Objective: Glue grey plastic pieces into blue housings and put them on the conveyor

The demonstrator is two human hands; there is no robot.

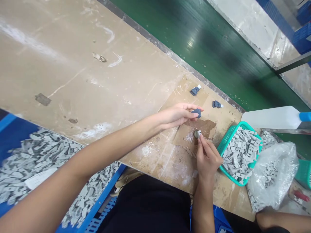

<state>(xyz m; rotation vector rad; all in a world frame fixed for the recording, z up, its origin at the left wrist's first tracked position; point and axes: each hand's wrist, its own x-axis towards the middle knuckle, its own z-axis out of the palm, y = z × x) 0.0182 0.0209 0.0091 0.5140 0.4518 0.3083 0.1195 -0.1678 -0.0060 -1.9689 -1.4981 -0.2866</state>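
The left hand (178, 115) reaches across the scuffed tan tabletop (73, 58), its thumb and fingers pinching a dark blue-grey plastic piece (197, 112). Near it, and closer to the wearer's body, the right hand (209, 157) grips a small grey part (197, 133) with a paler end between thumb and fingertips, the remaining fingers curled in. The two held items are apart, both above or beside a torn, darker brown patch (209, 127) on a sheet of cardboard (178, 94) (whether the small part touches that patch, I cannot tell).

Beyond the left hand, near the far edge of the tabletop, lie two dark grey pieces with white tips, one farther left (194, 91) and one farther right (216, 104), well apart from each other. To the right of the right hand stands a teal plastic basket (227, 138), heaped with light grey plastic parts (240, 155). Beside the basket sits a clear plastic bag (286, 161) with more small grey pieces in it, and past the basket a white bottle (270, 117) with a blue cap (305, 116). A green surface (184, 35) runs along the far side. At lower left, a blue bin (14, 140) holds a great many grey parts (46, 155); at lower right, another person's arm (284, 222) shows.
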